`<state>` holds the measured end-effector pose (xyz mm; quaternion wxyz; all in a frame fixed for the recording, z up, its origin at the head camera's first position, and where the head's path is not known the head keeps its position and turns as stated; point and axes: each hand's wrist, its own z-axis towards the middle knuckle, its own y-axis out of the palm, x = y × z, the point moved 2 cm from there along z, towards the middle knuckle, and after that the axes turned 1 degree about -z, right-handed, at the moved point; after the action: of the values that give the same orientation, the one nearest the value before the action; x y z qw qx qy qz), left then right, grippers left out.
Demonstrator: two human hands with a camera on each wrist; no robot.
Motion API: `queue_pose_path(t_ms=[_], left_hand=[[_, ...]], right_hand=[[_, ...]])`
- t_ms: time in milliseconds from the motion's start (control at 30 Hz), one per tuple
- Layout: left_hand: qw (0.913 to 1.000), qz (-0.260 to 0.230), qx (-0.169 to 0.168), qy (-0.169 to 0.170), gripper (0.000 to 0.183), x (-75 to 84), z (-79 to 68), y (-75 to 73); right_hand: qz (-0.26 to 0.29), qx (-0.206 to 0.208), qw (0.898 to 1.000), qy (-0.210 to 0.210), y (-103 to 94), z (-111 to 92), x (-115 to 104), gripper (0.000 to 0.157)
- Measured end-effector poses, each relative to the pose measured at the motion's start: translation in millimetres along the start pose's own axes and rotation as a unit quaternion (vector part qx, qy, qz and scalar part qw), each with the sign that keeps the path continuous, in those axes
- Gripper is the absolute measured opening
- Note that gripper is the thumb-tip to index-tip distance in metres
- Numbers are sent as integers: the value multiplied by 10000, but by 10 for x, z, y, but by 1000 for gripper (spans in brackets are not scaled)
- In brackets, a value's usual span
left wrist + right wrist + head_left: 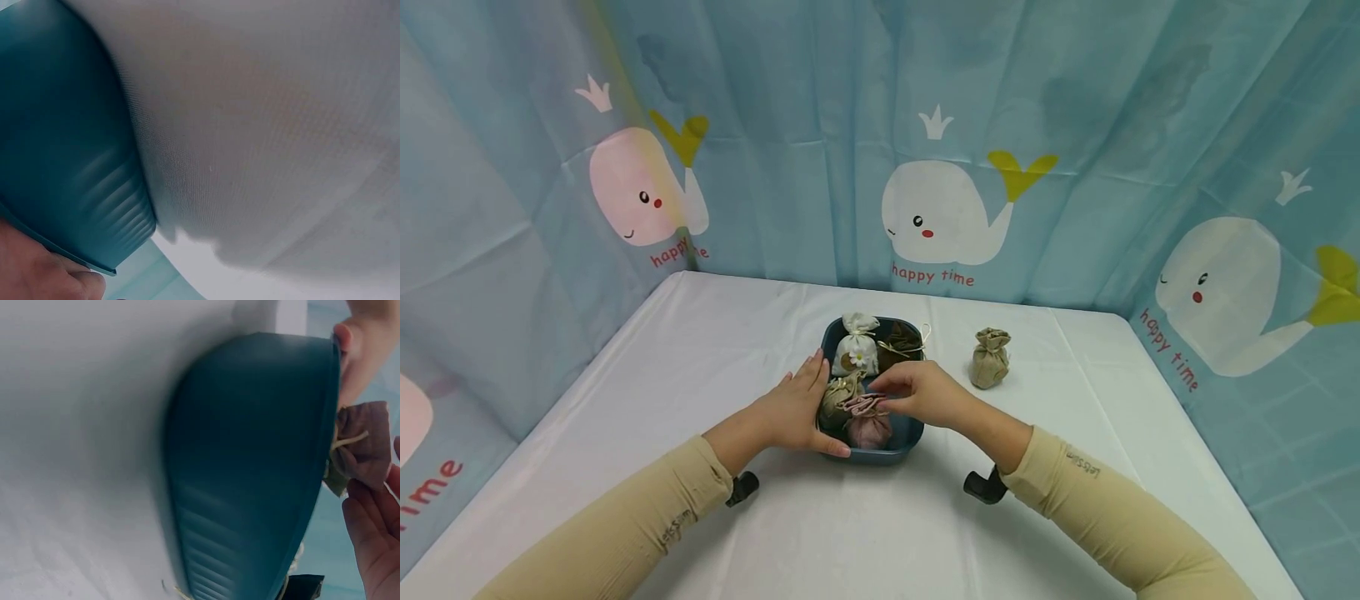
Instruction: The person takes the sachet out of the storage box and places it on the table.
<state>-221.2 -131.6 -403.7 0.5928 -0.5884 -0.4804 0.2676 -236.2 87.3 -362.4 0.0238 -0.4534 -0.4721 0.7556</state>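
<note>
A dark blue plastic basin (pixel 880 457) holds several small drawstring pouches. My right hand (pixel 928 395) pinches the gathered top of a pink pouch (pixel 870 431) at the basin's near end; the right wrist view shows this pouch top (pixel 370 440) between thumb and fingers. Spread along the left rim, my left hand (pixel 792 412) touches the basin with its fingers fairly straight. An olive-green pouch (pixel 833 407) sits beside the pink one, partly covered. Behind them stand a white pouch (pixel 852 348) with a daisy and a dark brown pouch (pixel 897 348).
A tan drawstring pouch (pixel 990 363) stands on the white-covered table (pixel 1060 492), right of the basin. Blue curtains (pixel 775 183) with whale prints hang along the table's back and sides. Black wrist mounts (pixel 987 487) sit below both forearms.
</note>
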Motion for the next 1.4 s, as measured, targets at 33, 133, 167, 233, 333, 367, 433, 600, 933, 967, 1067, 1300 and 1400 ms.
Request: queue_pose_path(t_ms=[33,133,167,233,333,367,433,600,933,967,1067,1300,1400], left_hand=[[10000,-15,-1,-4,138,-3,-1,0],[10000,-27,-11,-18,137,-7,-5,0],[10000,-39,-22,-27,137,-7,-7,-2],[10000,-70,-22,-15,137,-5,-11,-6],[10000,-88,-37,-28,136,-3,-16,-10],[9999,-92,-37,-35,137,-3,-18,-10],[10000,-61,-45,-51,137,-3,-17,-7],[10000,-72,-27,-26,139,-4,-9,1],[10000,-27,-31,-54,138,-9,8,7],[10000,-23,-36,-54,138,-7,7,6],[10000,-54,-30,-37,138,2,-1,-2],[9999,-94,-39,-53,139,6,6,0],[10000,-44,-39,-68,140,3,17,7]], right_hand=[[-48,-23,10000,-17,12,1,1,21],[-173,-45,9998,-31,37,5,4,18],[-225,-36,9997,-19,43,6,7,16],[-316,-7,9995,-2,49,11,9,14],[-446,36,9990,17,55,23,17,11],[-474,44,9989,17,57,28,18,10],[-505,57,9987,11,63,37,18,8],[-583,150,9981,-147,75,50,24,5],[-558,219,9977,301,36,62,5,9],[-563,240,9977,295,34,62,6,9],[-609,306,9973,259,18,59,5,10],[-696,481,9960,296,-63,43,24,9],[-668,598,9955,303,-122,34,7,7]])
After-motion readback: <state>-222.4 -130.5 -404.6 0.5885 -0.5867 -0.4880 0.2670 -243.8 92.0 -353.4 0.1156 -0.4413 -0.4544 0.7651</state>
